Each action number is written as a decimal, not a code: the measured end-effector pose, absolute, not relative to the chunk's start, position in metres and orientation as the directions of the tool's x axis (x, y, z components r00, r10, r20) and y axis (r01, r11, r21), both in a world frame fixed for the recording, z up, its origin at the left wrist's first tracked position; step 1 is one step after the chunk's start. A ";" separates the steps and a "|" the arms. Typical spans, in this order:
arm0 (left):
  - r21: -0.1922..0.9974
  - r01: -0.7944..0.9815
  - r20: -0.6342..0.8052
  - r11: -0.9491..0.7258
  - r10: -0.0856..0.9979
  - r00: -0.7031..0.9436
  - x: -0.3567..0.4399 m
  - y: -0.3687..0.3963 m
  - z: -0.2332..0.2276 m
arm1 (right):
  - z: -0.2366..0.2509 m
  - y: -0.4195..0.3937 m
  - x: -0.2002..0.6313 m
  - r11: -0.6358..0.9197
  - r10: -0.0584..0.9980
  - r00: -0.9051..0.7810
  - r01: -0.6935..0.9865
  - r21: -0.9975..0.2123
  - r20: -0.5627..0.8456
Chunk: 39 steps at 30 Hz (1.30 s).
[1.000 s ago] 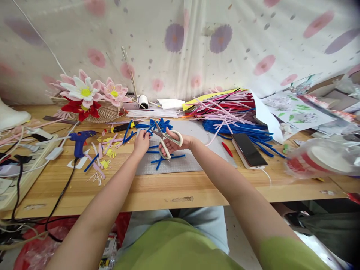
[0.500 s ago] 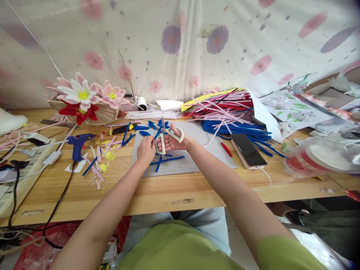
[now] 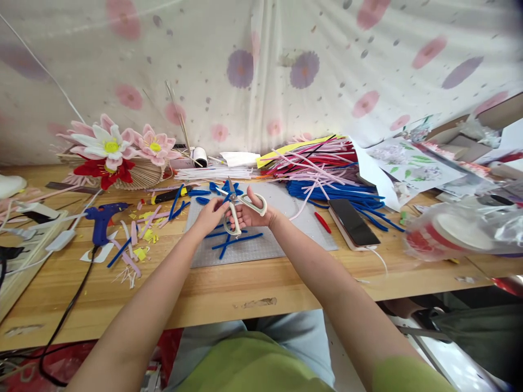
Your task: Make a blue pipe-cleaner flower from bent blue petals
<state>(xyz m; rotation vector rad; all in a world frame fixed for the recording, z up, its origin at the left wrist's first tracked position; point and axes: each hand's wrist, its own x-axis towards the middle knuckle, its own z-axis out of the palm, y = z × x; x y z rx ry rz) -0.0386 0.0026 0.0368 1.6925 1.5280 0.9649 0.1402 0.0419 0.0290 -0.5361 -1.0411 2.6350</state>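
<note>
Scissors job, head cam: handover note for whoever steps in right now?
Right hand: grips the white-handled scissors, blades pointing up and away.
Left hand: pinches a short blue pipe-cleaner piece at the blades.
Done: cut blue pieces lie on the grey cutting mat.
Left: the piece at the blades looks uncut; long blue pipe cleaners remain stacked beside the black phone.

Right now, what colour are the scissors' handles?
White, or off-white, on the scissors held in the right hand; head view.
</note>
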 end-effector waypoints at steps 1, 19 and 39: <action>0.814 0.566 0.106 -0.130 0.992 0.075 -0.036 0.003 0.039 | 0.028 0.042 0.140 -0.714 0.364 -0.902 -0.109 -0.691 -0.234; 0.230 0.954 0.172 -0.193 0.973 0.155 -0.027 -0.006 0.051 | 0.025 0.034 0.139 -0.641 0.531 -0.820 -0.222 -0.734 -0.215; 0.337 0.941 0.060 -0.025 0.998 0.006 -0.041 -0.003 0.037 | 0.030 0.032 0.171 -0.296 0.669 -0.696 0.072 -0.952 -0.260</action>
